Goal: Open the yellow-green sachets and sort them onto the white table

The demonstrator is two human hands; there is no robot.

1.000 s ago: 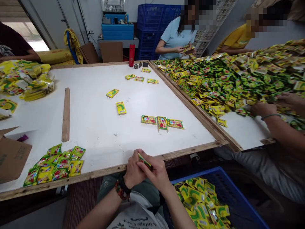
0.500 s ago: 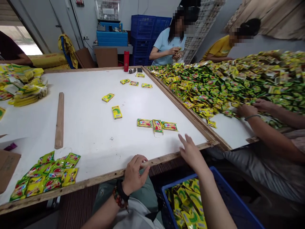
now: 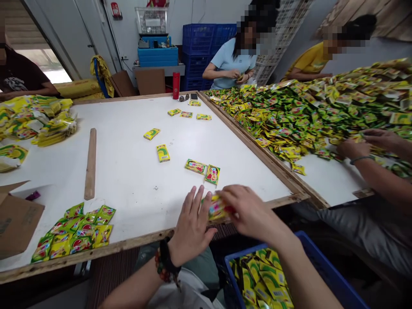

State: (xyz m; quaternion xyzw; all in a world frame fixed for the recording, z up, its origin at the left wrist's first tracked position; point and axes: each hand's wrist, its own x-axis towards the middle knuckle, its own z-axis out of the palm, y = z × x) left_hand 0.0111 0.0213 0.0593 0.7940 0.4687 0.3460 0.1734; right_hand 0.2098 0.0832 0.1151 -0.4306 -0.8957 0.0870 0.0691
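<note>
My right hand (image 3: 252, 214) grips a small yellow-and-green printed candy box (image 3: 216, 209), blurred, at the table's front edge. My left hand (image 3: 192, 219) lies beside it, fingers stretched out and close to the box's left end; whether they touch is unclear. Just beyond my hands, one printed box (image 3: 195, 166) lies on the white table (image 3: 128, 171), with a second box (image 3: 213, 175) at its right end. A yellow box (image 3: 163, 152) rests farther back. Below my right arm, a blue crate (image 3: 309, 253) contains many yellow packs (image 3: 257, 274).
Green and yellow sachets (image 3: 77, 231) lie at front left, near a cardboard box (image 3: 19, 219) and a wooden strip (image 3: 90, 163). A wooden rail (image 3: 257, 150) borders a large sachet heap (image 3: 289, 116). Co-workers' hands (image 3: 357, 146) work there. A red bottle (image 3: 176, 86) stands behind.
My right hand has taken the rightmost box of the row and drawn it toward the table's front edge. My left hand has lifted off the edge toward it. The view has shifted slightly.
</note>
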